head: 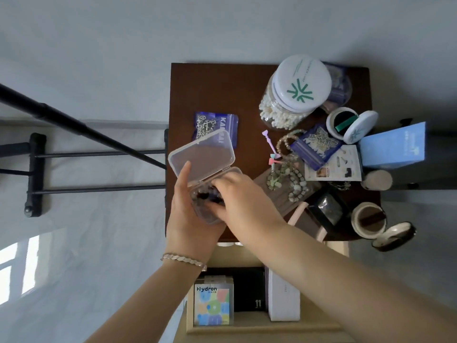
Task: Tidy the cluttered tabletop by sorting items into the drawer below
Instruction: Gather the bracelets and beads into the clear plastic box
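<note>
My left hand holds a small clear plastic box from below, its hinged lid standing open, above the front left of the dark wooden tabletop. My right hand has its fingers curled into the box on a dark beaded bracelet. Below the table the drawer is open. In it sit a Hydron box, a black box and a white box.
On the table lie a blue chain packet, a cotton-swab jar, pale bead bracelets, a second blue packet, an open round tin, a blue box, a leaflet and an open pot. A black stand is at left.
</note>
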